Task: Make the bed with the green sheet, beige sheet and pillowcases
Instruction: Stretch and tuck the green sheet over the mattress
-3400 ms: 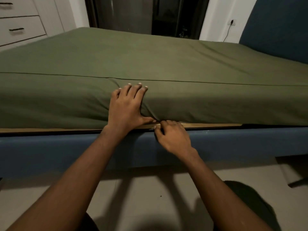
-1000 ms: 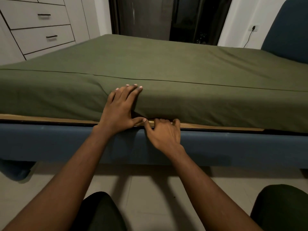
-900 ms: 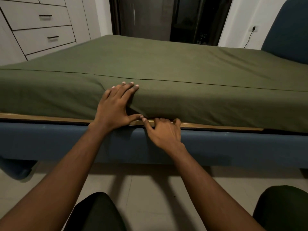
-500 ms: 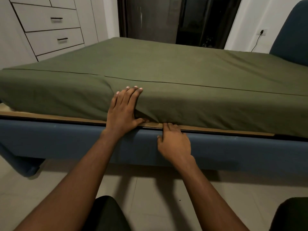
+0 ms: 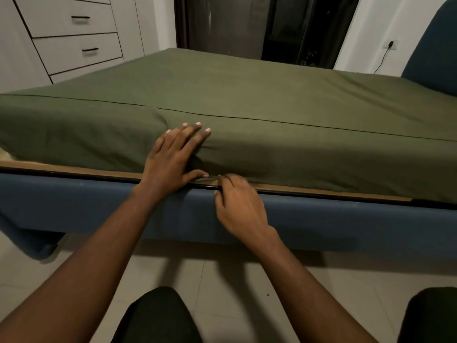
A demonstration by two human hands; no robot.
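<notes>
Head view: left hand fingers spread flat on green sheet; right hand fingers curled, tucking its edge.

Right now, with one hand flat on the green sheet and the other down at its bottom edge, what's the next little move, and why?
Probably push the right hand fingers further under, tucking the green sheet. A fold bunches beside the left hand, pressed flat on the side.

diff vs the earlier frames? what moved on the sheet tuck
Little changed. The right hand shifted along the bottom edge of the green sheet, fingertips at the gap above the bed frame. The left hand stays flat on the mattress side. Sheet unchanged.
</notes>
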